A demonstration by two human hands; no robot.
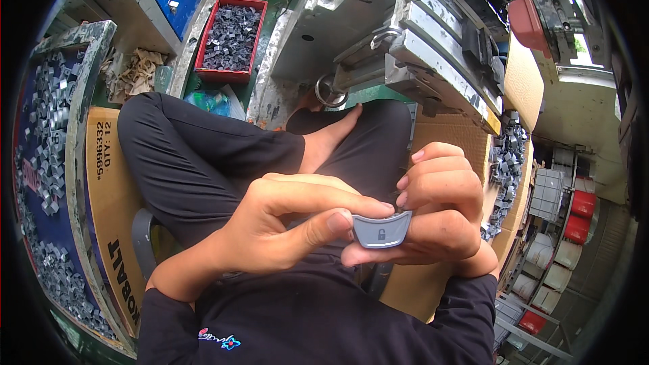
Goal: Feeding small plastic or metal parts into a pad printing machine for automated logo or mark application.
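Note:
Between my two hands, above my lap, is a small grey plastic piece [380,231] shaped like a curved trapezoid, with an open-padlock mark on its face. My left hand [297,220] pinches its left end, thumb at the side and index finger along the top edge. Around its right end, my right hand [439,213] is closed, with the thumb below and the other fingers curled. The back of the piece is hidden from view.
At the left stands a metal-edged tray [51,162] with many small grey pieces. A red bin [230,39] of dark pieces sits ahead on the green floor. A metal machine [433,47] rises at front right, beside a cardboard box [524,88] and more grey pieces [508,162].

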